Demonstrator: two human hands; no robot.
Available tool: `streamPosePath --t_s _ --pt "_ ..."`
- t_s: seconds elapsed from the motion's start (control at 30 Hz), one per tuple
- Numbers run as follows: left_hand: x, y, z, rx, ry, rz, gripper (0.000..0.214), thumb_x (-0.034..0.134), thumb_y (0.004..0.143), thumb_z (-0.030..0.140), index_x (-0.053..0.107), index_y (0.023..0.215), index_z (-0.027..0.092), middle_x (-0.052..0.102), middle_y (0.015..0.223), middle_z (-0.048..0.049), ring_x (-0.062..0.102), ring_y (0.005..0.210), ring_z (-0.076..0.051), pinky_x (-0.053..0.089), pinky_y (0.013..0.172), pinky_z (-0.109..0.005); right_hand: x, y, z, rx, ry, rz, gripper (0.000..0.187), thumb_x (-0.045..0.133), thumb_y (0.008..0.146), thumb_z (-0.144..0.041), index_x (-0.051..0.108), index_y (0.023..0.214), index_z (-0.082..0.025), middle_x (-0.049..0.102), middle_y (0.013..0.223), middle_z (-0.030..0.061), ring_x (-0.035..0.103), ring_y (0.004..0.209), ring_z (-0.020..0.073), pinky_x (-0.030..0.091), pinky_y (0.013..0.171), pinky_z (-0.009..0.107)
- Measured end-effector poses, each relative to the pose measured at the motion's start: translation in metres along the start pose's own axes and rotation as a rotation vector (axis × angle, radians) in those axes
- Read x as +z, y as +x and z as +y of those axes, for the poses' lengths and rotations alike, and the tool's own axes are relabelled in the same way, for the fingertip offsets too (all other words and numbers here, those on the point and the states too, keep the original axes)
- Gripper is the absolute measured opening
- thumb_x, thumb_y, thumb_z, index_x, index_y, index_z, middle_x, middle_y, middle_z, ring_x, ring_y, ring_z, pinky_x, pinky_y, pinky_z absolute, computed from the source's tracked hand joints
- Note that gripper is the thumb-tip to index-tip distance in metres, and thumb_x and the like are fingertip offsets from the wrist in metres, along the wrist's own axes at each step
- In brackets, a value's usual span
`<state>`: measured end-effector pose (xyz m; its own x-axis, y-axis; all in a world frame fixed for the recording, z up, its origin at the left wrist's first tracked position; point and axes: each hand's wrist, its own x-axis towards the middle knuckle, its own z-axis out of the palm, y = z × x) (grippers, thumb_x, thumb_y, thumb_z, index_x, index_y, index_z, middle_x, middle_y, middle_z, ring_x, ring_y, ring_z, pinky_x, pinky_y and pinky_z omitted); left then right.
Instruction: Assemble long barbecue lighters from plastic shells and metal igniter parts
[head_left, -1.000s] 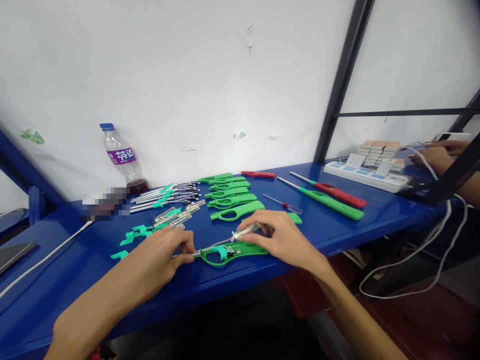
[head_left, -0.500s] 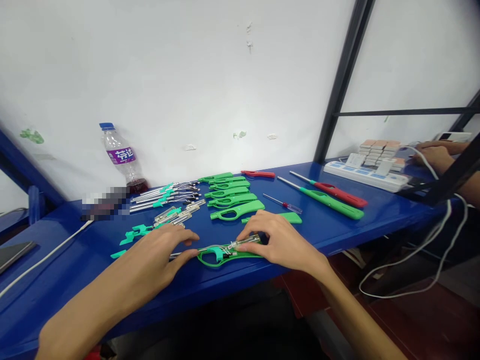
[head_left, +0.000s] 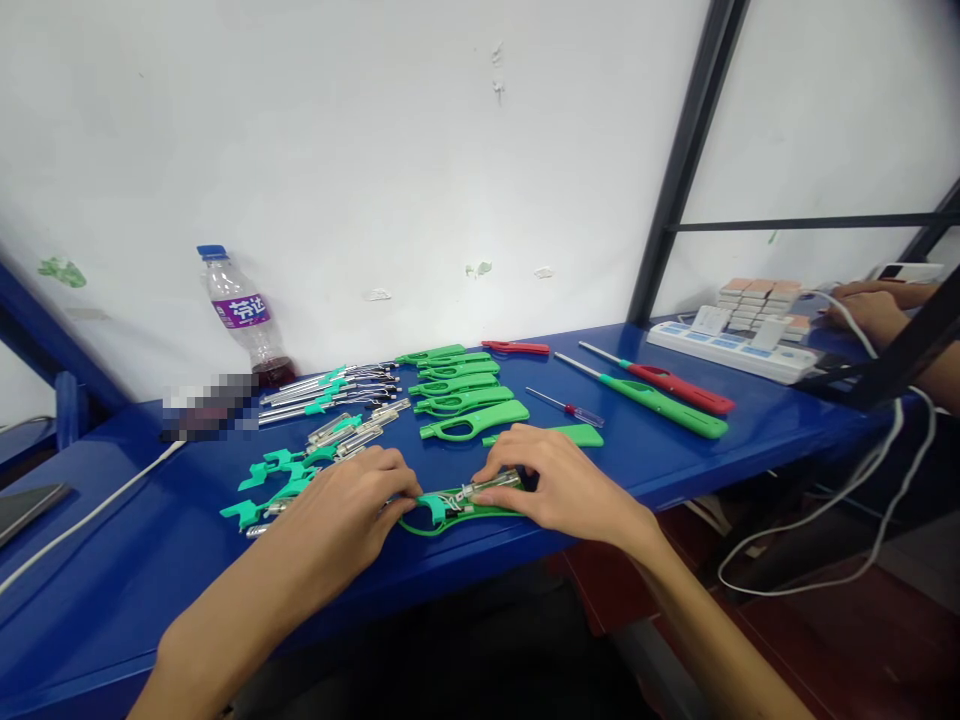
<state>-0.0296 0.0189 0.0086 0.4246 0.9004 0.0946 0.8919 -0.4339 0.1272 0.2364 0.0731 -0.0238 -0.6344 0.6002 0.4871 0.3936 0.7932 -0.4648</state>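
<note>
Right hand [head_left: 551, 482] held a cartridge [head_left: 493, 484] at an uncovered green shell [head_left: 487, 513], left hand [head_left: 360, 502] pinching its front; loose shells [head_left: 495, 416] lay at 12 o'clock, whole lighters [head_left: 670, 409] at 2.

Chipped white wall [head_left: 375, 150] behind blue table [head_left: 150, 560], reddish floor [head_left: 832, 640].

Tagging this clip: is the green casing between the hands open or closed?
Open: the green casing has its teal piece and wires showing uncovered.
</note>
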Motion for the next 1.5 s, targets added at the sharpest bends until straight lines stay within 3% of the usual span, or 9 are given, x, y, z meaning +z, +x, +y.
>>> streamPosePath --t_s 0.47,0.8,1.07,1.23,1.5 --pt "0.007 -0.001 0.009 0.003 -0.033 0.000 0.027 0.040 0.104 0.017 0.067 0.103 0.022 0.067 0.103 -0.0062 0.065 0.093 -0.026 0.046 0.080 -0.037 -0.001 -0.011 0.001 0.004 0.080 0.003 0.017 0.074 0.096 -0.039 0.083 0.106 -0.027 0.078 0.100 0.0011 0.069 0.099 0.0196 0.049 0.086 0.031" --pt "0.008 0.000 0.010 -0.006 -0.011 0.003 0.027 0.040 0.103 0.014 0.063 0.090 0.021 0.064 0.096 -0.0057 0.064 0.087 -0.024 0.047 0.079 -0.038 -0.002 -0.011 0.003 0.051 0.088 -0.027 0.021 0.075 0.094 -0.045 0.084 0.103 -0.029 0.078 0.100 0.0027 0.070 0.097 0.0212 0.052 0.083 0.032" --pt "0.011 -0.010 0.025 0.113 -0.071 0.161 0.029 0.046 0.107 0.027 0.063 0.129 0.028 0.064 0.122 -0.0070 0.061 0.109 -0.026 0.050 0.092 -0.041 -0.002 -0.012 0.002 0.017 0.066 -0.019 0.022 0.069 0.100 -0.042 0.084 0.108 -0.028 0.077 0.103 0.0026 0.068 0.099 0.0203 0.050 0.086 0.032" --pt "0.014 -0.007 0.028 0.141 -0.080 0.119 0.023 0.062 0.101 0.025 0.066 0.123 0.027 0.064 0.119 -0.0066 0.059 0.106 -0.027 0.051 0.093 -0.044 -0.002 -0.013 0.002 -0.001 0.045 -0.019 0.021 0.067 0.101 -0.040 0.084 0.107 -0.028 0.077 0.104 0.0027 0.068 0.100 0.0203 0.050 0.087 0.032" --pt "0.017 -0.006 0.033 0.150 -0.089 0.091 0.013 0.058 0.102 0.019 0.066 0.111 0.024 0.062 0.120 -0.0068 0.059 0.105 -0.026 0.050 0.097 -0.046 -0.001 -0.014 0.005 -0.006 0.036 -0.019 0.023 0.066 0.102 -0.041 0.083 0.108 -0.027 0.077 0.103 0.0036 0.068 0.098 0.0208 0.051 0.087 0.032"
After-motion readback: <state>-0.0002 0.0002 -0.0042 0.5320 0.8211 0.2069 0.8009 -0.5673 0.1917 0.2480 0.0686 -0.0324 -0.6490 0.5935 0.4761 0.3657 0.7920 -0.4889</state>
